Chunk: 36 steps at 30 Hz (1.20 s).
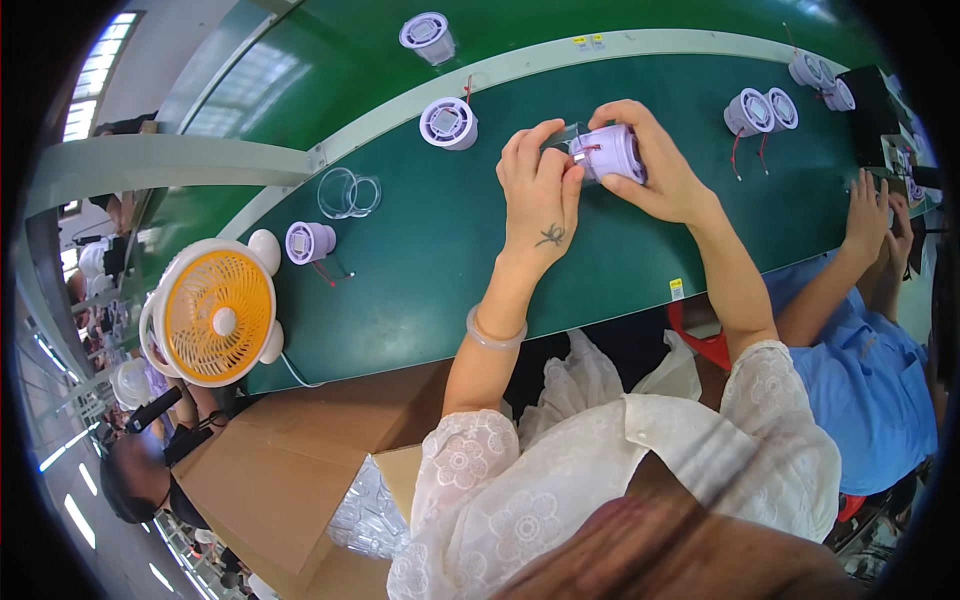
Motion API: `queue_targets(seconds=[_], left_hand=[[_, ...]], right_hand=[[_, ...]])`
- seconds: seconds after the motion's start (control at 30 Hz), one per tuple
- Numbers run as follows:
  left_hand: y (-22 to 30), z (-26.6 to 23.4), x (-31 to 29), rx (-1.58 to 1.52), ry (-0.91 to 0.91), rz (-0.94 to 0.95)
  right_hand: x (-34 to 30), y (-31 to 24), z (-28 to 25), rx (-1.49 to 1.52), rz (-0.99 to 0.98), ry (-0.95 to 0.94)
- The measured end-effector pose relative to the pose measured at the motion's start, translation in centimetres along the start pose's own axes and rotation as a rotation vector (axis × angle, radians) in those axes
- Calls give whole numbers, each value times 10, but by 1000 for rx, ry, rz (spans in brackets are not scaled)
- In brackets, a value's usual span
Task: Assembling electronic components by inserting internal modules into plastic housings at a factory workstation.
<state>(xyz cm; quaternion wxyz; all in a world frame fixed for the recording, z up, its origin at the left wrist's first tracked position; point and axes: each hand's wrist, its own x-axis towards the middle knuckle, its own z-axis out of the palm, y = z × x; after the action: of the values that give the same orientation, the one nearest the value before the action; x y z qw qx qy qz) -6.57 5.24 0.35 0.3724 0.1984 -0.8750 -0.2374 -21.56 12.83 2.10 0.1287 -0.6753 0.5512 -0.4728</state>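
Observation:
Above the green table, my right hand [665,175] is wrapped round a lavender cylindrical housing [620,157], thumb below it and fingers over the top. On the side of the housing facing left shows a short red wire [592,148] with a small white connector. My left hand [540,190] is closed just left of it, its fingers round a clear plastic cup [568,136] that is mostly hidden behind them. The left thumb and fingertips come close to the connector; whether they touch it I cannot tell.
Lavender housings stand on the table, one [449,123] beyond my left hand and another [310,242] at the left. Near them lie clear cups [349,193] and an orange-and-white fan [218,312]. Several housings [750,111] stand far right, near a co-worker's hands [868,215]. A cardboard box [290,470] holds clear parts.

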Motion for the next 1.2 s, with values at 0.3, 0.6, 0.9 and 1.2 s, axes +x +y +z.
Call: queue_targets(seconds=[0.3, 0.6, 0.9, 1.2], left_hand=[[5, 0, 2, -264, 240, -210], [6, -7, 3, -636, -277, -434], [17, -6, 1, -400, -354, -307], [13, -1, -3, -357, -272, -187]], right_hand=[[-9, 18, 26, 457, 34, 35], [-7, 5, 18, 490, -51, 71], [-7, 0, 15, 666, 249, 51], [-10, -8, 26, 638, 164, 134]])
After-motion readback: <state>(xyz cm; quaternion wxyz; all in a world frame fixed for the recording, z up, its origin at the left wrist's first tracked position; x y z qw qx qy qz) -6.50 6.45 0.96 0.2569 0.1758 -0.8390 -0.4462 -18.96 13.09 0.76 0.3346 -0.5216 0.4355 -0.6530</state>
